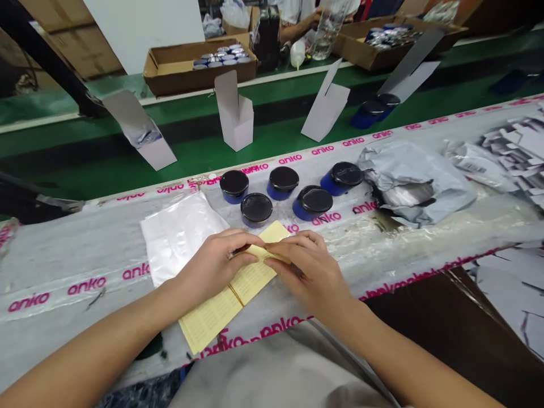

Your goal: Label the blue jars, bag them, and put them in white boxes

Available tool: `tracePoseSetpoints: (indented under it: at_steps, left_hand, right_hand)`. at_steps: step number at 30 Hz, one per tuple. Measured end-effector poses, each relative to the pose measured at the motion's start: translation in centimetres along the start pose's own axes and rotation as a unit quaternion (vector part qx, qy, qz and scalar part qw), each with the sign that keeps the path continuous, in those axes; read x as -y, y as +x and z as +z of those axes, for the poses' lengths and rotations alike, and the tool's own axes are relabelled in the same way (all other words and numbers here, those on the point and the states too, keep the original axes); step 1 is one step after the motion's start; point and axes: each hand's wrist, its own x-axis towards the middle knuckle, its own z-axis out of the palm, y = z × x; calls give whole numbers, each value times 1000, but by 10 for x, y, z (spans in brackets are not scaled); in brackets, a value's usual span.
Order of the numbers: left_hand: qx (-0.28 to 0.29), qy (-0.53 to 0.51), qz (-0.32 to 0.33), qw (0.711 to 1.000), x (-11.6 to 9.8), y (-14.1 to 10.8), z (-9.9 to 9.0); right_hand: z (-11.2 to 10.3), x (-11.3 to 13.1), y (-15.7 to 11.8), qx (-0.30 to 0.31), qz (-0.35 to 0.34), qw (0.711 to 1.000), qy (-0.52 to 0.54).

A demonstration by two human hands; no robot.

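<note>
Workbench (63,255) under a plastic sheet with pink "anko" print, running beneath the yellow leaflet (216,309) and across the view. Green conveyor belt (127,130) well beyond the leaflet, parallel to the bench. Farther beyond the leaflet, two cardboard boxes: one box of tins (195,82) ahead and to the left, one box of tins (374,56) ahead and to the right. Co-worker's hand (314,20) beyond the leaflet, near a clear plastic bottle (329,31). Three white cartons (236,116) on the belt beyond the leaflet, flaps open. Crumpled grey plastic bag (416,181) on the bench, right of the leaflet. Clear plastic sheet (178,232) just left of the leaflet, partly beneath the left hand (216,263). Five blue jars (283,182) with black lids, upright, just beyond the leaflet.

Leaflet long axis: diagonal, near end lower left, far end upper right toward the jars. Near section flat on the bench; far section folded and raised. Grip: narrow pinch on the fold by left hand and right hand (306,272), fingertips nearly meeting.
</note>
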Motion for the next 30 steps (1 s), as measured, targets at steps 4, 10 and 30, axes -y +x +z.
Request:
tracePoseSetpoints:
  at_steps: [4, 10, 30]
  left_hand:
    - [-14, 6, 7, 1000, 3, -1, 2]
    - [15, -28, 10, 999, 3, 1, -1]
    - [26, -50, -46, 997, -9, 1, -3]
  right_hand:
    - [-2, 4, 2, 23, 14, 999, -21]
    - [-2, 8, 8, 48, 39, 998, -16]
    - [-3, 14, 5, 30, -26, 995, -96]
